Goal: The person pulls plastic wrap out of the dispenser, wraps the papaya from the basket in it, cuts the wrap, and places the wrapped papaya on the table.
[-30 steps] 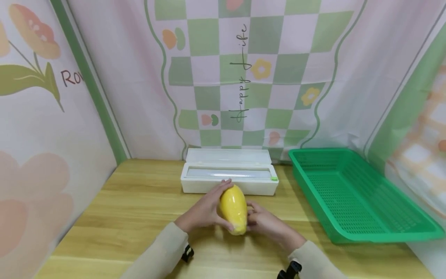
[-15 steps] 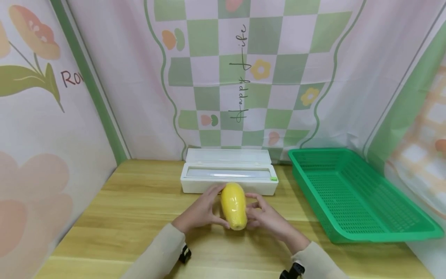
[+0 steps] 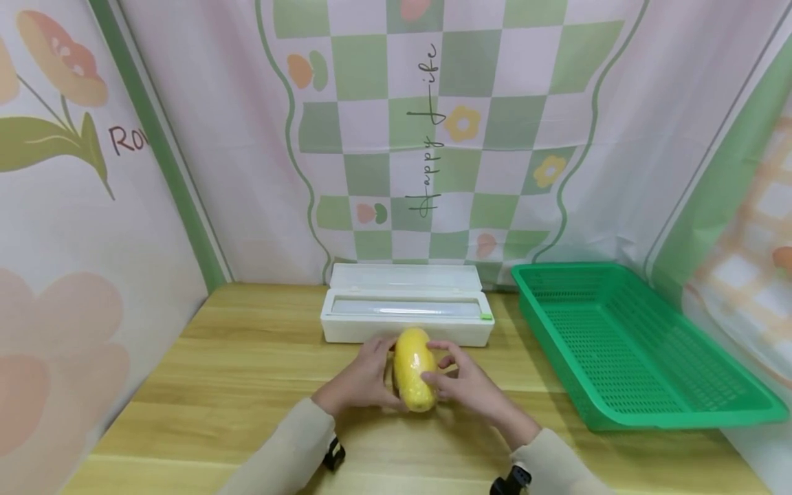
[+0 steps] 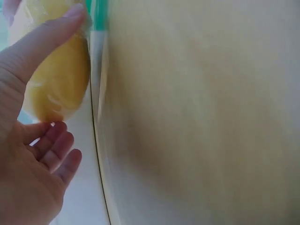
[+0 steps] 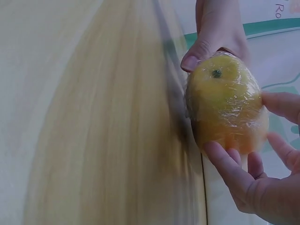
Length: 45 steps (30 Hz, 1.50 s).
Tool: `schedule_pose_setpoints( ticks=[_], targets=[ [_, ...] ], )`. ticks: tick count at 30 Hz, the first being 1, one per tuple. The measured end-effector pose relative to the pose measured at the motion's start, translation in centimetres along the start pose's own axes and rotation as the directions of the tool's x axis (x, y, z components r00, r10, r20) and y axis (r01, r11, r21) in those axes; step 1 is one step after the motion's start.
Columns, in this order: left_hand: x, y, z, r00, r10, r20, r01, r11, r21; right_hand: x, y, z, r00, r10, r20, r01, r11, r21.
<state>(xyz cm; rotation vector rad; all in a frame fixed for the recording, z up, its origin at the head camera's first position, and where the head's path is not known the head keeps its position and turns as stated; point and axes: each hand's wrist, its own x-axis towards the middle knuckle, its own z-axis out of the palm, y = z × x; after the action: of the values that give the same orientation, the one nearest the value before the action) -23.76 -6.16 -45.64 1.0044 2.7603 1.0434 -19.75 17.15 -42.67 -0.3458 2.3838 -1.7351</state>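
Observation:
An oblong yellow fruit (image 3: 414, 364), shaped rather like a papaya, is held up over the table between both hands. Clear cling film wraps it, glossy and wrinkled in the right wrist view, where a small dark stem spot shows at one end. The left hand (image 3: 365, 378) grips its left side, with the thumb lying along the fruit in the left wrist view. On the other side, the right hand (image 3: 467, 385) holds it by the fingertips, thumb and forefinger spread over the film. Just behind the fruit stands a white cling film dispenser (image 3: 355, 330), its lid raised.
A green perforated plastic basket (image 3: 557, 361) stands at the right of the wooden table (image 3: 235, 385). The dispenser has a small bright green cutter slider (image 3: 487, 317) at its right end. Printed curtains (image 3: 247, 137) enclose the back and sides. Black straps (image 3: 334, 454) circle both wrists.
The fruit has been turned a little in the hands and stays in nearly the same place. The right thumb has come from beside the fruit onto its upper face.

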Motion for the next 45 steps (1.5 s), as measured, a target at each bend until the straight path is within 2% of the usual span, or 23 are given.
schedule_pose_setpoints(
  ticks=[5, 9, 13, 20, 26, 31, 35, 41, 45],
  targets=[
    [0.1, 0.1, 0.4, 1.000, -0.004, -0.004, 0.004, 1.000, 0.001, 0.4, 0.2, 0.3, 1.000, -0.016, -0.023, 0.015, 0.997, -0.079],
    [0.3, 0.1, 0.7, 1.000, -0.012, -0.010, 0.012, 1.000, 0.023, 0.7, 0.3, 0.4, 0.999, -0.013, -0.050, 0.007, 0.995, -0.104],
    [0.5, 0.2, 0.9, 0.999, -0.032, -0.008, 0.032, 0.999, 0.039, 0.9, 0.4, 0.3, 0.998, -0.009, -0.063, 0.002, 0.994, -0.109],
    [0.5, 0.5, 1.1, 0.999, -0.045, -0.010, 0.046, 0.997, 0.061, 0.6, 0.4, -0.4, 0.999, -0.033, -0.026, 0.030, 0.995, -0.092],
    [0.3, 0.6, 1.0, 0.998, -0.069, 0.004, 0.069, 0.997, 0.036, 0.3, 0.8, -0.9, 0.999, -0.018, -0.035, 0.015, 0.997, -0.076],
    [0.1, 0.7, 0.4, 0.997, -0.079, 0.017, 0.079, 0.997, 0.012, 0.0, 0.8, -1.4, 0.999, -0.004, -0.040, -0.001, 0.994, -0.106],
    [-0.3, 0.9, -0.5, 0.994, -0.107, 0.038, 0.106, 0.994, 0.011, -0.2, 0.8, -2.0, 0.999, -0.006, -0.052, -0.004, 0.982, -0.186],
    [-1.0, 1.2, -2.1, 0.994, -0.094, 0.048, 0.090, 0.992, 0.085, -0.8, 1.1, -3.2, 0.998, -0.032, -0.055, 0.013, 0.949, -0.314],
    [-1.5, 1.1, -3.0, 0.997, -0.069, 0.025, 0.065, 0.988, 0.143, -1.3, 1.3, -3.9, 0.993, -0.099, -0.057, 0.067, 0.910, -0.409]
  ],
)
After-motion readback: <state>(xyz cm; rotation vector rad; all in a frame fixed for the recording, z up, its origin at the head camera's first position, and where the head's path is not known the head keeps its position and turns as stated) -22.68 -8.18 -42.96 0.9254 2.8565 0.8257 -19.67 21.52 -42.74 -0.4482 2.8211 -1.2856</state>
